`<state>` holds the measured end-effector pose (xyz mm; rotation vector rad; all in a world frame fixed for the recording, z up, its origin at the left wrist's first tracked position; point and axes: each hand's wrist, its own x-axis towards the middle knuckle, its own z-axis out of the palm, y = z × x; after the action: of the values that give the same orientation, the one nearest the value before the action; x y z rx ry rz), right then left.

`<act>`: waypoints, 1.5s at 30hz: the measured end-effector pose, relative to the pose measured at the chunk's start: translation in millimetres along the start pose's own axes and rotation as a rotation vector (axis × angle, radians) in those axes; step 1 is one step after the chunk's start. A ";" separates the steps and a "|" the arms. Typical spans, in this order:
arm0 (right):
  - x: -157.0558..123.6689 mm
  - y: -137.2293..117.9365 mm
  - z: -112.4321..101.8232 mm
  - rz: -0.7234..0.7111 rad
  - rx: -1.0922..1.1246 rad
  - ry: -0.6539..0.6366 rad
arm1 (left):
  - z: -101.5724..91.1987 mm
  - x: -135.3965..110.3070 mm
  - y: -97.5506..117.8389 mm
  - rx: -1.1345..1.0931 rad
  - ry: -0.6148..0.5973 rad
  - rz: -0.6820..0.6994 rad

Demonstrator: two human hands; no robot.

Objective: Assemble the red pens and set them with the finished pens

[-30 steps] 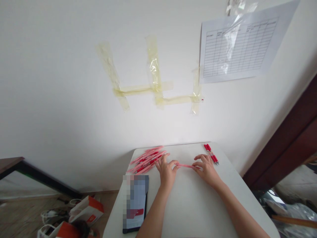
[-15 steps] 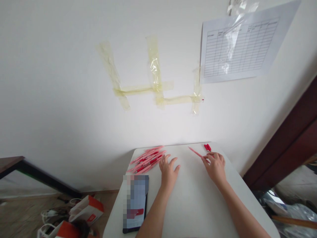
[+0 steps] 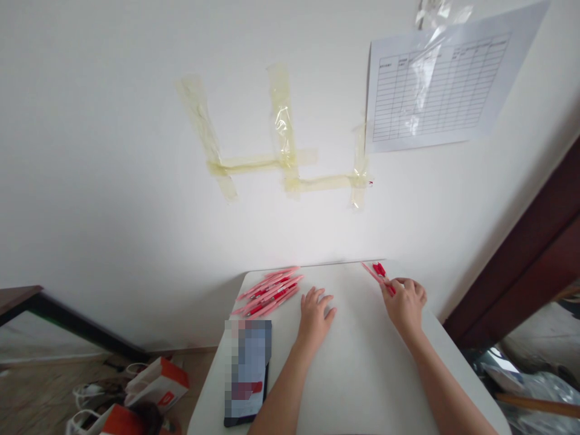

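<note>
Pen (image 3: pixel 371 272), pink, in the right fingers (image 3: pixel 402 283)

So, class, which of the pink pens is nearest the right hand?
The pink pen held by the right hand, beside the red pens. The other pink pens lie piled on the left side of the table.

Right of the pen pile (image 3: pixel 268 293), the left hand (image 3: pixel 316 314) is spread; farther right, the right hand (image 3: pixel 405 305) grips a pink pen (image 3: pixel 370 270)
</note>
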<state>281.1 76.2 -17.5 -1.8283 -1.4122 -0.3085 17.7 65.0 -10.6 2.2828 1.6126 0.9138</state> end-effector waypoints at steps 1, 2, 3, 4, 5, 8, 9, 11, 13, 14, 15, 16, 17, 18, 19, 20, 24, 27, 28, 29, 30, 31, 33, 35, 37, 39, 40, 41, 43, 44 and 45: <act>-0.4 -1.1 1.5 -0.030 0.068 -0.025 | 0.8 0.2 -0.9 0.001 0.020 0.000; -1.0 -2.8 3.0 -0.069 0.141 -0.059 | 1.5 0.6 -1.9 0.002 0.047 0.000; -1.9 -5.3 4.3 -0.115 0.213 -0.100 | 2.2 1.2 -3.1 0.003 0.083 -0.001; -3.0 -8.3 5.5 -0.163 0.275 -0.142 | 2.7 1.9 -4.6 0.001 0.126 -0.003; -4.3 -11.8 6.5 -0.204 0.326 -0.178 | 3.1 2.7 -6.3 -0.004 0.174 -0.004; -9.0 -23.2 7.6 -0.285 0.430 -0.269 | 3.0 5.0 -11.5 -0.049 0.301 -0.003; -10.5 -26.7 7.3 -0.299 0.453 -0.297 | 2.6 5.7 -13.0 -0.070 0.330 -0.001; -13.1 -32.6 5.5 -0.312 0.486 -0.355 | 1.5 6.7 -14.8 -0.110 0.374 0.001; -15.3 -37.3 2.2 -0.311 0.498 -0.407 | 0.4 7.5 -14.7 -0.154 0.404 -0.007; -16.4 -39.5 0.1 -0.310 0.498 -0.433 | -0.1 7.8 -13.9 -0.176 0.415 -0.015; -17.5 -41.7 -2.1 -0.311 0.496 -0.458 | -0.4 8.2 -12.8 -0.199 0.425 -0.026; -18.7 -44.0 -4.4 -0.316 0.494 -0.486 | -0.6 8.5 -11.4 -0.222 0.430 -0.038; -20.0 -46.6 -6.7 -0.326 0.496 -0.512 | -0.6 8.7 -9.8 -0.243 0.431 -0.050; -21.3 -49.4 -8.9 -0.342 0.501 -0.535 | -0.5 8.8 -8.2 -0.263 0.426 -0.061; -22.6 -52.3 -10.9 -0.362 0.510 -0.559 | -0.3 8.9 -6.6 -0.283 0.416 -0.070; -23.9 -55.3 -12.8 -0.382 0.522 -0.581 | -0.1 8.8 -5.1 -0.304 0.403 -0.078; -27.8 -65.9 -17.3 -0.380 0.611 -0.635 | -1.4 8.2 0.2 -0.389 0.345 -0.117; -30.3 -72.8 -16.7 -0.310 0.716 -0.638 | -4.4 7.4 4.6 -0.420 0.296 -0.147; -31.3 -75.1 -15.8 -0.285 0.754 -0.632 | -5.3 7.0 6.4 -0.423 0.279 -0.149; -32.5 -77.4 -14.8 -0.260 0.791 -0.621 | -6.0 6.6 8.3 -0.423 0.263 -0.147; -33.7 -79.6 -13.7 -0.233 0.827 -0.606 | -6.6 6.1 10.0 -0.419 0.250 -0.143; -34.8 -81.5 -12.8 -0.205 0.860 -0.596 | -7.0 5.7 11.5 -0.411 0.241 -0.137; -36.1 -83.7 -11.7 -0.127 0.920 -0.609 | -7.4 5.0 12.9 -0.383 0.242 -0.123; -35.5 -82.9 -11.8 0.009 1.000 -0.646 | -7.5 4.8 11.7 -0.336 0.269 -0.105; -32.5 -78.9 -12.3 0.200 1.141 -0.673 | -7.4 5.1 7.9 -0.274 0.307 -0.087; -27.5 -72.3 -12.6 0.390 1.340 -0.686 | -6.6 5.8 2.8 -0.211 0.338 -0.077; -24.5 -68.5 -12.6 0.463 1.433 -0.707 | -6.0 6.1 0.2 -0.186 0.348 -0.077; -21.3 -64.7 -12.5 0.534 1.526 -0.724 | -5.1 6.4 -2.1 -0.166 0.355 -0.077; -15.2 -58.2 -12.5 0.652 1.695 -0.733 | -2.9 6.8 -5.5 -0.140 0.363 -0.077; -12.5 -55.7 -13.0 0.703 1.767 -0.731 | -1.8 6.8 -6.6 -0.131 0.364 -0.077; -10.1 -54.0 -14.0 0.742 1.829 -0.728 | -0.7 6.7 -7.3 -0.123 0.365 -0.078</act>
<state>232.7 62.9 8.8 -0.6159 -0.6137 1.6104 13.1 73.7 -11.1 2.0419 1.7096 1.4315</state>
